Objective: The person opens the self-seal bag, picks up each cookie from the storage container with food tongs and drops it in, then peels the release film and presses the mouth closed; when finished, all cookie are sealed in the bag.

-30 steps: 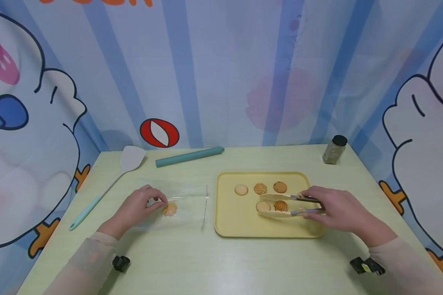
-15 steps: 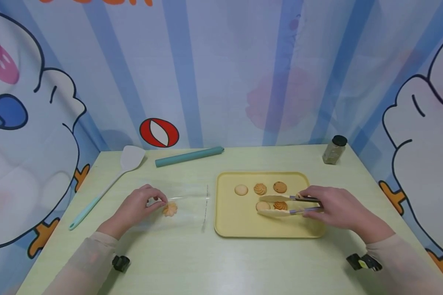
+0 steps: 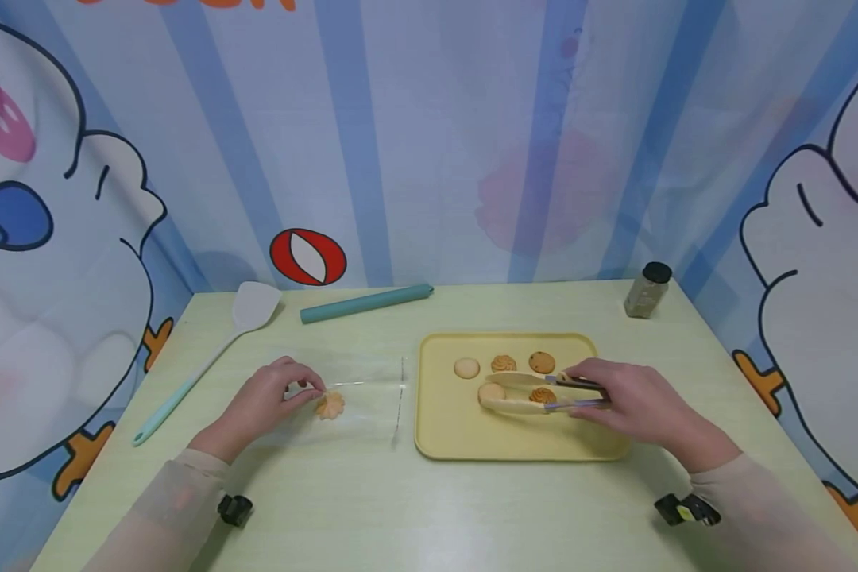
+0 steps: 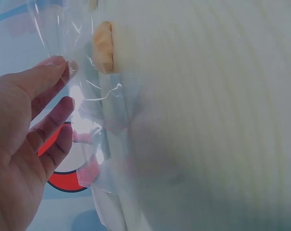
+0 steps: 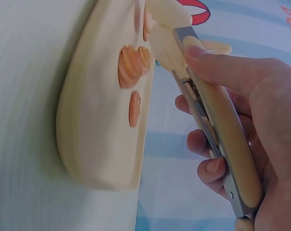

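My left hand [image 3: 268,397] pinches the edge of a clear plastic bag [image 3: 372,413] lying on the table. A flower-shaped cookie [image 3: 330,406] is inside the bag, near the fingertips; the left wrist view shows the thumb and a finger on the film [image 4: 90,122]. My right hand [image 3: 639,400] grips tongs [image 3: 518,407] with pale tips and metal handles. The tips lie on both sides of a pale round cookie [image 3: 492,393] over the yellow tray [image 3: 457,439]. A swirled cookie [image 3: 543,396] sits between the tong arms, farther back toward the hand.
Along the tray's back row are a pale round cookie [image 3: 467,368], a swirled cookie [image 3: 504,363] and a dotted cookie [image 3: 542,362]. A spatula [image 3: 207,365] lies at the left, a teal rod [image 3: 367,303] at the back. A black-capped jar [image 3: 647,291] stands back right.
My right hand and the tongs have shifted left, and the pale round cookie between the tips has moved left with them, away from the swirled one. My left hand stays put.
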Motion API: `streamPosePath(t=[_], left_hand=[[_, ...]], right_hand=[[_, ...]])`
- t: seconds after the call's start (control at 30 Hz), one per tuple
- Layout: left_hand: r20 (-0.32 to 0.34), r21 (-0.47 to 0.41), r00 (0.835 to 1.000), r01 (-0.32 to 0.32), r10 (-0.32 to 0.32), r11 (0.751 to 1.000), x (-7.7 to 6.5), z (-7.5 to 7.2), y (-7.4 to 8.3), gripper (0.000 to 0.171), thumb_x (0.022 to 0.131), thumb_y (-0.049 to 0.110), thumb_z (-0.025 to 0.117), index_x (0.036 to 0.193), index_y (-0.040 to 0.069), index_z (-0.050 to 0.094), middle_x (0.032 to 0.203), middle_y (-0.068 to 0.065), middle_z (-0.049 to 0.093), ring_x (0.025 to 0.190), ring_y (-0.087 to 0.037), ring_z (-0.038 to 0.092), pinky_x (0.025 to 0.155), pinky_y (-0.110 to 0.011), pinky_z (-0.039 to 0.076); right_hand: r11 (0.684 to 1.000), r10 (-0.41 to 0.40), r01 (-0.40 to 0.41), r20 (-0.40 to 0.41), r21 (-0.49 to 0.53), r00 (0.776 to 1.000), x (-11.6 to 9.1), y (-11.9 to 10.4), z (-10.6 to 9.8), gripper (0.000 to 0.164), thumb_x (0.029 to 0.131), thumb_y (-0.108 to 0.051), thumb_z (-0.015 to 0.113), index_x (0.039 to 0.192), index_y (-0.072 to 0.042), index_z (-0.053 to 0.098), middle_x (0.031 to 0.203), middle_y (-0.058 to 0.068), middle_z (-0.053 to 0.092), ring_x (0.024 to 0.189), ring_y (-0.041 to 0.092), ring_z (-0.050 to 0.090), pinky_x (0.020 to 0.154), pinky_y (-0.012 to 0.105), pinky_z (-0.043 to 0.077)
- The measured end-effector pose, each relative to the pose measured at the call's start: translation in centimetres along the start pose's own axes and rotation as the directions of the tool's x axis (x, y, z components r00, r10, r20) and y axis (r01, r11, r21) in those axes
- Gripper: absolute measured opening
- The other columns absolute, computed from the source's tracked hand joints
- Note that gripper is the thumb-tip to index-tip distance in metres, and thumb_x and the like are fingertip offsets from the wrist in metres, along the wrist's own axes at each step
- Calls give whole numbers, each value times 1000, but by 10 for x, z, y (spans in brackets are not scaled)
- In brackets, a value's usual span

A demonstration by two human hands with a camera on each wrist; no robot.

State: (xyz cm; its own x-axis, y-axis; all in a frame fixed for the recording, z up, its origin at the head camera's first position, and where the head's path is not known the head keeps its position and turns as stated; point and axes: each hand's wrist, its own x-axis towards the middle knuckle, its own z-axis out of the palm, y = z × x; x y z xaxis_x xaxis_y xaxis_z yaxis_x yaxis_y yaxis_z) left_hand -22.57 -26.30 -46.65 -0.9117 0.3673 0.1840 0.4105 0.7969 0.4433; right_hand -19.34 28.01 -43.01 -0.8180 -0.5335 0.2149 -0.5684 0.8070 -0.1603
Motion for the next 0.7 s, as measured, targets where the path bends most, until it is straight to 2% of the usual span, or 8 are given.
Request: streamPosePath(t=[0.13,0.37,0.6,0.7], left_hand=[[-2,-8,1000,-2,2,1000,0,0,0,12,90,17,81,97,26,77,94,8,67,93,-19,63,79,-36,53],[-7,-9,1000,-5,5,1000,-1,-1,-1,12,91,16,80,98,25,77,95,6,67,93,-20,63,77,-35,53],[-14,-17,1000,-19,18,1000,-1,-1,-3,13,91,15,80,99,25,77,95,6,68,93,-20,63,77,-36,54],[-13,-19,1000,-19,19,1000,-2,0,-4,13,91,16,80,99,25,77,96,7,69,93,-20,63,78,-37,54]], right_hand=[[999,-34,34,-24,5,999,7,-7,7,47,87,-42,82,126,-18,71,112,-4,74,75,5,62,66,33,52],[997,-75,77,-57,21,996,25,-25,18,49,86,-44,82,127,-19,70,120,-1,74,90,15,73,71,38,58],[990,-121,126,-71,71,990,46,-46,28,49,86,-45,83,125,-17,72,114,-4,73,81,9,65,69,32,54],[987,-142,148,-75,70,987,54,-53,34,51,87,-46,81,127,-17,71,119,-2,73,87,11,67,71,34,55]])
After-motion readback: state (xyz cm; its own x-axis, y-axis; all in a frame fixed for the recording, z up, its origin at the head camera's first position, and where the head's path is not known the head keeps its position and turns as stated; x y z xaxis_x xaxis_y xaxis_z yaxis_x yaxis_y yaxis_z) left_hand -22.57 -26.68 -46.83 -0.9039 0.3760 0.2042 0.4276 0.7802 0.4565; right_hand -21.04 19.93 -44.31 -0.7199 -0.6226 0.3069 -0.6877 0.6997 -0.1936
